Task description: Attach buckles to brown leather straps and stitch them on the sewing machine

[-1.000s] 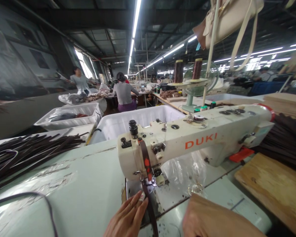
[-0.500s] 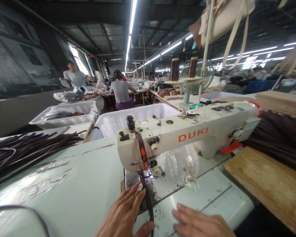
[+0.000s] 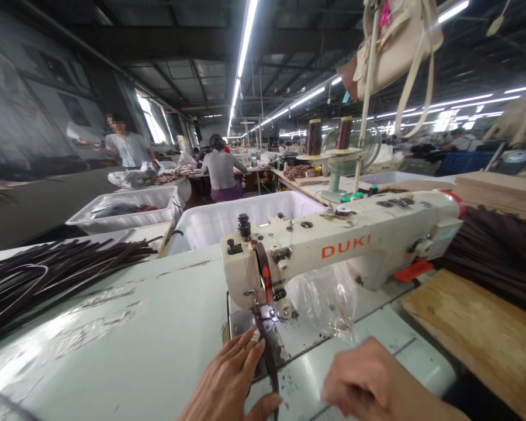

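A white DUKI sewing machine point(image 3: 346, 248) stands on a pale green table point(image 3: 127, 339). A dark brown leather strap point(image 3: 269, 365) runs from under the needle toward me. My left hand point(image 3: 230, 383) lies flat on the table, fingers stretched out and pressing against the strap's left side, thumb under its near end. My right hand point(image 3: 368, 383) rests on the table to the right of the strap, its fingers curled down; I cannot make out anything in them. A clear plastic bag with metal rings point(image 3: 337, 304) lies under the machine's arm.
A pile of dark straps point(image 3: 48, 275) lies at the left, another point(image 3: 504, 257) at the right beside a wooden board point(image 3: 477, 333). White bins point(image 3: 228, 219) stand behind the table. A beige handbag point(image 3: 394, 44) hangs overhead. Other people work at far tables.
My right hand has curled its fingers and shifted a little to the right. My left hand stays against the strap. The view has tilted slightly.
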A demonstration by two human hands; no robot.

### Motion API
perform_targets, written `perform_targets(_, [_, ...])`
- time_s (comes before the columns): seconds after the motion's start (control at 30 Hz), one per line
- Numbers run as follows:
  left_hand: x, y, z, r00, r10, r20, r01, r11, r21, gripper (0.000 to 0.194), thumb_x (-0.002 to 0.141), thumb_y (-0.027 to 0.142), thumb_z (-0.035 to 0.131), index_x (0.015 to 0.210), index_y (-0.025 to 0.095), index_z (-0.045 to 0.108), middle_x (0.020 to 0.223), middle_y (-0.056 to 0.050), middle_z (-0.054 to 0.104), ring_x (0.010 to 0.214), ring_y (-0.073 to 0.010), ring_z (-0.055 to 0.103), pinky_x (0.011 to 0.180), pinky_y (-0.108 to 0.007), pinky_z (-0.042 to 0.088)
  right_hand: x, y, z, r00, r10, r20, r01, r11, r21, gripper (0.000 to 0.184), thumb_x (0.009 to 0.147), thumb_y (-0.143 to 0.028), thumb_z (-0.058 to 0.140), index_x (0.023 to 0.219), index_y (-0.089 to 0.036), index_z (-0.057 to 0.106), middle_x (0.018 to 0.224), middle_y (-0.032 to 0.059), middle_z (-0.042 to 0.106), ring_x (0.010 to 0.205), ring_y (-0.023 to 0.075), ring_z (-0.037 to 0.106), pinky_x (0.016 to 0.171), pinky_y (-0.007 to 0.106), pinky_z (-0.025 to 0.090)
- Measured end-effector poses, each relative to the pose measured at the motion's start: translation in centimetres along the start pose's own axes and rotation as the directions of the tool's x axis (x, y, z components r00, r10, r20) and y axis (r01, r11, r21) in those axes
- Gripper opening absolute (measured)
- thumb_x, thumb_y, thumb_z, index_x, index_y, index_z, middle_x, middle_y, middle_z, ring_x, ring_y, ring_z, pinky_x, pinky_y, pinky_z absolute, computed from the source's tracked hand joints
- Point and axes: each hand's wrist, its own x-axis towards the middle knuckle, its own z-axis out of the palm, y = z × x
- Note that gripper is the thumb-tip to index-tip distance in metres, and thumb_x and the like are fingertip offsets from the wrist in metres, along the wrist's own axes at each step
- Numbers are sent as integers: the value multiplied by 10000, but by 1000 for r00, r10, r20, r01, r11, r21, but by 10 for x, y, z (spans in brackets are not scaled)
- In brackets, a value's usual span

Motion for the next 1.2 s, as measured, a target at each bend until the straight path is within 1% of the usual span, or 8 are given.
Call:
perform_targets(0.1, [2, -2, 3, 999, 53, 12, -53, 999, 5, 623, 816, 647, 470, 1078, 95, 590, 1017, -120, 726, 942, -228, 690, 721, -265, 606, 46, 23, 0, 995, 90, 47, -82, 983, -162, 456, 951, -469, 422, 710, -182, 683, 603, 31, 665, 550, 130, 607, 548, 227, 388])
perform_targets(0.27, [-4, -7, 16, 997, 79, 18, -77, 995, -56, 644, 811, 632, 491, 1130, 76, 555, 1053, -137, 713, 992, -235, 671, 758, -277, 597, 95, 53, 7, 971, -83, 224, 153, 935, -318, 348, 929, -410, 475, 787, -186, 700, 697, 48, 710, 654, 164, 660, 567, 243, 355])
perform_targets(0.4, [-18, -8, 38, 998, 68, -1, -67, 990, -128, 682, 790, 642, 518, 1191, 91, 524, 1121, -117, 694, 1083, -232, 629, 834, -279, 571, 83, 66, 13, 934, -229, 273, 315, 888, -334, 332, 955, -388, 412, 866, -204, 673, 720, 23, 699, 637, 140, 640, 556, 254, 332])
perform_targets(0.5, [-24, -8, 47, 998, 59, 6, -57, 987, -152, 652, 806, 600, 529, 1218, 95, 514, 1156, -100, 682, 1128, -227, 600, 876, -269, 549, 64, 77, 20, 936, -276, 219, 341, 869, -359, 286, 963, -372, 395, 967, -226, 642, 707, 1, 674, 600, 129, 610, 565, 259, 336])
perform_targets(0.73, [-13, -13, 31, 995, 71, 75, -55, 980, -193, 425, 895, 341, 489, 1286, 174, 486, 1167, -55, 676, 1111, -184, 608, 891, -229, 530, 51, 88, 32, 936, -309, 170, 352, 842, -408, 231, 972, -367, 398, 1036, -228, 571, 704, -21, 634, 594, 120, 573, 562, 259, 342])
perform_targets(0.9, [-21, -15, 45, 997, 66, -28, -70, 980, -185, 428, 928, 367, 426, 1300, 162, 485, 1162, -45, 680, 1106, -167, 611, 897, -203, 522, 53, 86, 31, 930, -306, 204, 366, 815, -449, 250, 988, -382, 364, 1027, -212, 544, 713, -21, 634, 598, 119, 569, 540, 265, 329])
perform_targets(1.1, [-18, -15, 40, 995, 100, 7, -98, 986, -134, 472, 870, 436, 528, 1224, 123, 537, 1149, -73, 686, 1086, -188, 626, 883, -219, 531, 52, 85, 31, 924, -319, 212, 383, 794, -472, 244, 992, -377, 366, 1010, -203, 535, 707, -27, 634, 582, 118, 571, 514, 271, 315])
perform_targets(1.2, [-16, -13, 35, 995, 84, 45, -77, 985, -154, 612, 821, 569, 543, 1230, 114, 526, 1155, -87, 683, 1101, -218, 616, 877, -254, 541, 51, 85, 31, 923, -332, 196, 386, 793, -471, 243, 993, -369, 375, 1017, -198, 545, 723, -23, 641, 595, 121, 588, 510, 285, 332])
